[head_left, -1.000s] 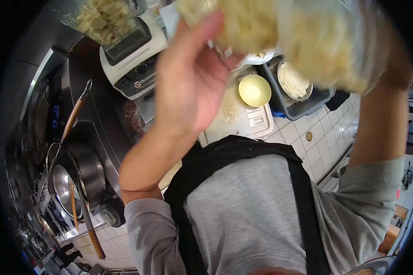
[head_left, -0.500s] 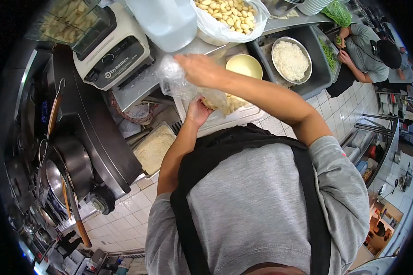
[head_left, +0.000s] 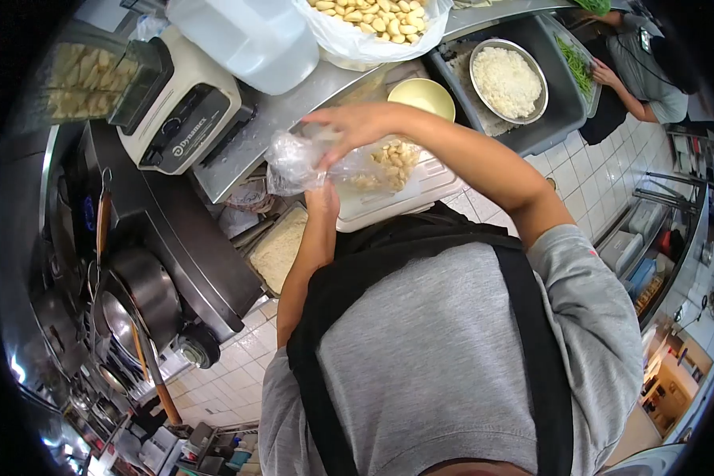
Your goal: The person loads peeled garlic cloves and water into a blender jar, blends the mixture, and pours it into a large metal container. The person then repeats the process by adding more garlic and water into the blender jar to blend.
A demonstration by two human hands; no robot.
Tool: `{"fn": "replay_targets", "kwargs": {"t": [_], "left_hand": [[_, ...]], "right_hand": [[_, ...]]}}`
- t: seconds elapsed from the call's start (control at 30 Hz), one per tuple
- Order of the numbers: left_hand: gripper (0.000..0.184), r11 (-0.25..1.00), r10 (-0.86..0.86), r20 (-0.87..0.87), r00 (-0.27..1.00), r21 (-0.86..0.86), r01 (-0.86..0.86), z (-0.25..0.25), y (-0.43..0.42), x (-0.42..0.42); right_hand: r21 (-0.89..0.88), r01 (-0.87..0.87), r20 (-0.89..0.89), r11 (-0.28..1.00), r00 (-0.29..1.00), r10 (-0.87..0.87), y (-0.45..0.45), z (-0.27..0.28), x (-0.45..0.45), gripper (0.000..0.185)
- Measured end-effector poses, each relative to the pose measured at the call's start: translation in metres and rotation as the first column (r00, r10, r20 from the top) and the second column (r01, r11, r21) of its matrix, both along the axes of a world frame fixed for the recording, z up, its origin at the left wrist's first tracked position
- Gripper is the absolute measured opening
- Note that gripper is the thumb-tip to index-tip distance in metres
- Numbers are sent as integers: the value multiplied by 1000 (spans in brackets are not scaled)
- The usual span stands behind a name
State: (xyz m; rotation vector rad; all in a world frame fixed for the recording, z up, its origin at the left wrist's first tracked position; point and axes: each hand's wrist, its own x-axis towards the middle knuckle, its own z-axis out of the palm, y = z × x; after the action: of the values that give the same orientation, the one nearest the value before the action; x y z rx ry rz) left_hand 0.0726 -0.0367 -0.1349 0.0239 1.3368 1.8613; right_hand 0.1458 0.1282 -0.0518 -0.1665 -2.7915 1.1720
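A clear plastic bag (head_left: 390,168) with pale peeled cloves inside lies on its side over the white cutting board (head_left: 416,190). My left hand (head_left: 323,200) is closed round the gathered neck of the bag, with loose crumpled plastic sticking out to the left. Just above, my right hand (head_left: 361,127) has its fingers apart, with one fingertip at the gathered plastic. A pale yellow bowl (head_left: 423,97) stands behind my right wrist.
A blender (head_left: 182,119), a translucent jug (head_left: 250,40) and a white bag of cloves (head_left: 373,51) stand beyond. A metal bowl of white chopped food (head_left: 506,82) is in a grey tub (head_left: 551,135). Pots (head_left: 147,285) are at left. A co-worker (head_left: 650,71) handles greens at right.
The filled bag has come down from close to the camera to the board. My right hand has loosened from the plastic, and my left hand is now round the bag's neck.
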Motion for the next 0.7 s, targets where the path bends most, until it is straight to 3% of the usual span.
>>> {"fn": "replay_targets", "kwargs": {"t": [0.03,0.07,0.1,0.2,0.3,0.4,0.43,0.57,0.67,0.7], "left_hand": [[40,999,-32,-12,999,16,32,-1,-5,-2],[38,998,-61,-24,998,33,62,-6,-12,-6],[36,995,-90,-38,995,48,91,-7,-19,-9],[31,992,-122,82,989,20,121,-2,-39,-15],[28,995,-101,117,988,1,101,6,-54,-21],[32,996,-92,144,985,-6,94,7,-62,-32],[31,995,-98,164,982,-8,101,7,-64,-35],[30,994,-110,172,979,-2,112,-1,-66,-40],[29,993,-107,188,976,-34,115,-3,-67,-43],[29,990,-135,188,973,-10,139,2,-67,-44]], "right_hand": [[15,15,32,1000,999,-15,12,5,21,47],[52,12,234,999,972,-24,24,19,43,40],[183,5,592,983,798,-115,33,1,56,32],[74,430,864,900,423,-273,26,-44,112,31],[53,651,867,757,346,-359,10,-95,140,38],[-314,821,660,477,550,-512,-20,-118,144,37],[-357,834,652,421,545,-527,-28,-122,139,33],[-375,835,616,404,550,-564,-46,-148,126,25],[-199,779,422,595,616,-665,-51,-131,121,23],[-223,761,375,609,644,-667,-54,-112,117,21]]}}
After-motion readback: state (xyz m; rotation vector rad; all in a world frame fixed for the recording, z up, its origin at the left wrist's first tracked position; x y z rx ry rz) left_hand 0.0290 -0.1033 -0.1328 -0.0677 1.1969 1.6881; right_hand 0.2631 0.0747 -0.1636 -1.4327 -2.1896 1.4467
